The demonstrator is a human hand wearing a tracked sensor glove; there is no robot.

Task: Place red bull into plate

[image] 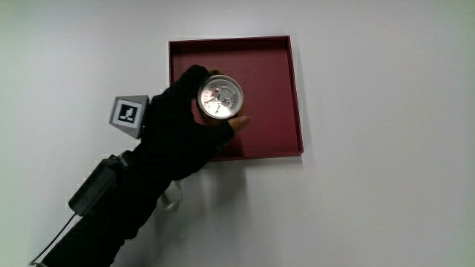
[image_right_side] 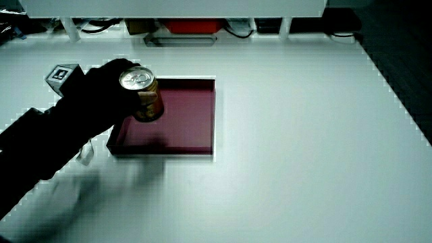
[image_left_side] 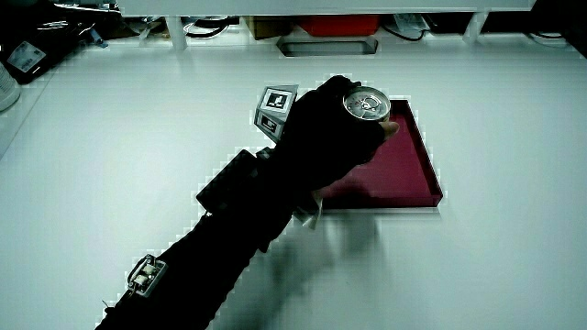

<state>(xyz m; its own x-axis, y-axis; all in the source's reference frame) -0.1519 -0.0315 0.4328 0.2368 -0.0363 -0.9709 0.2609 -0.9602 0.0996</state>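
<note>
Main view: hand (image: 177,122) in black glove clamped around upright can (image: 220,97); round silver lid with pull tab. Held over square dark-red tray (image: 286,89) with low walls, toward its nine o'clock wall. Patterned cube (image: 130,116) at nine o'clock of hand. Smooth white table (image: 386,133).

Side views: gold-toned can wall (image_right_side: 147,101), whether touching tray floor unclear. Low partition (image_left_side: 303,7) at table's edge.

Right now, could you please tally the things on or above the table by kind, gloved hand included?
Can: 1
Dark red square plate: 1
Gloved hand: 1, gripping the can over the plate
Total: 3
</note>
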